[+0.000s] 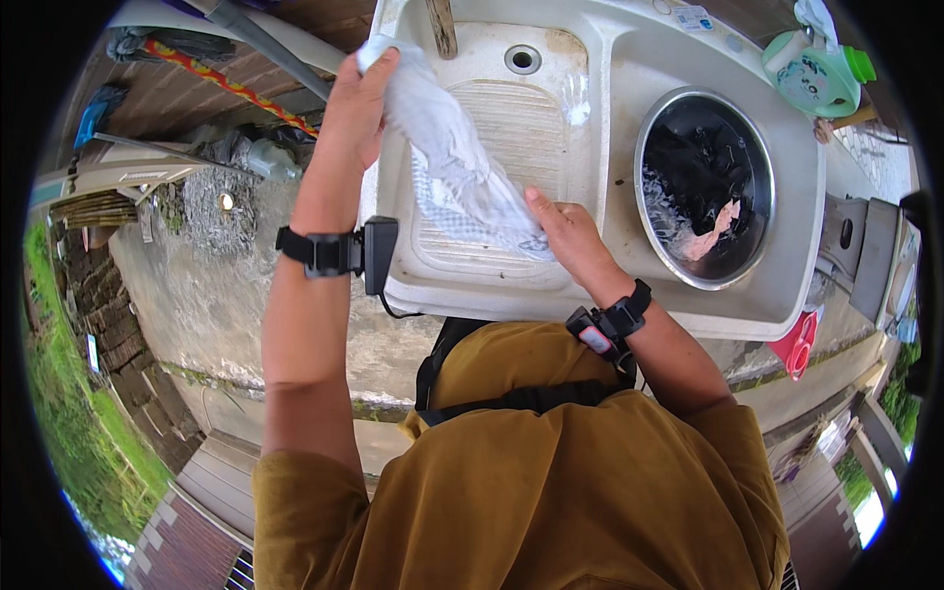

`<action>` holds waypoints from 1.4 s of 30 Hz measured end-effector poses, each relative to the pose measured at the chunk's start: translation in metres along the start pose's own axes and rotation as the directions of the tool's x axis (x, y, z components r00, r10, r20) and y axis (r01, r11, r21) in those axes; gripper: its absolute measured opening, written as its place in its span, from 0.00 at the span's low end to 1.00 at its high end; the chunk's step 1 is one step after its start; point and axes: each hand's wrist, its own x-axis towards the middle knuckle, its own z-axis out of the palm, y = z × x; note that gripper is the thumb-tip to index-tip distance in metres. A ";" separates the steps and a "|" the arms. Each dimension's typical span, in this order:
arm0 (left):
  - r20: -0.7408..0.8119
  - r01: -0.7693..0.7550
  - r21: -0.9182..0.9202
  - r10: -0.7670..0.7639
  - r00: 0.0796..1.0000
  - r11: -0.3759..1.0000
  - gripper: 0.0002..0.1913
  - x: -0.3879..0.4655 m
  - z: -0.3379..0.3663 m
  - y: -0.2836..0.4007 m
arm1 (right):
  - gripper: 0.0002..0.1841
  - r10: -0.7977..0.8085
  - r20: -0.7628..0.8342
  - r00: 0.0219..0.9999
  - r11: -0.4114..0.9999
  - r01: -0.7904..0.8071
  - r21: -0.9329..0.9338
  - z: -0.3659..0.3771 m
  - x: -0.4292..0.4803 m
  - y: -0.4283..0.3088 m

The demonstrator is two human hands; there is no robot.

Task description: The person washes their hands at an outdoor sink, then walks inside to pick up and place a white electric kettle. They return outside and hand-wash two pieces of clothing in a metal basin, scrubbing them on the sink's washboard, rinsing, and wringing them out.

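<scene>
A pale, partly checked cloth [461,158] stretches slantwise over the ribbed washboard [509,110] of a white laundry sink [622,221]. My left hand [361,107] grips its far left end, near the sink's left rim. At the lower right end, my right hand [568,232] holds the cloth with the thumb on top. The cloth looks slightly blurred and bunched between both hands. In the right basin a steel bowl [704,280] contains dark cloth [693,155] in water and a pinkish piece of cloth [712,234].
A green detergent bottle [811,77] with a bright cap stands at the sink's far right corner. Near the washboard's far end lies the drain [523,59], beside a wooden stick [442,29]. A red plastic item [800,343] sits below the right edge.
</scene>
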 end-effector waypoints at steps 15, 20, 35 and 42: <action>0.182 -0.198 0.970 0.121 0.976 0.141 0.32 0.092 0.023 -0.151 | 0.29 -0.132 -0.096 0.987 0.783 0.045 -0.620 0.047 0.070 -0.029; 0.113 0.003 0.770 -0.141 0.983 0.638 0.24 0.097 0.026 -0.162 | 0.18 -0.138 -0.077 0.988 0.871 0.084 -0.484 0.047 0.070 -0.022; 0.289 -0.229 0.870 -0.076 0.954 0.436 0.20 0.043 0.062 -0.122 | 0.64 -0.319 -0.218 0.922 0.779 0.124 -0.615 0.070 0.116 0.005; 0.508 -0.520 0.854 0.253 0.823 -0.023 0.13 0.052 0.056 -0.170 | 0.59 -0.295 -0.213 0.931 0.689 0.053 -0.723 0.076 0.118 0.005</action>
